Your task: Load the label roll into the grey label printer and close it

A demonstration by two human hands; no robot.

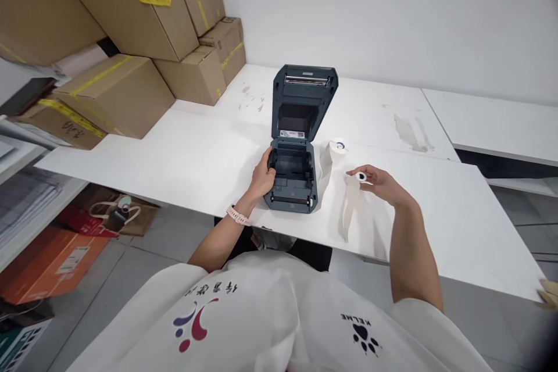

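A dark grey label printer (290,171) stands on the white table with its lid (303,99) raised, baring the hollow bay inside. My left hand (262,177) grips the printer's left side, thumb over the rim. To the right of the printer, my right hand (378,183) holds a small roll of label paper (361,176) by its edge, a loose strip (350,209) hanging down from it toward the table. Another white paper roll (339,146) sits close to the printer's right side, with a length of its paper trailing out.
Cardboard boxes (131,17) with yellow tape are stacked at the table's back left. A white wall (383,17) rises behind the white table (196,157). Low on the left, an orange box (56,261) and a bag (131,218) lie beside shelving.
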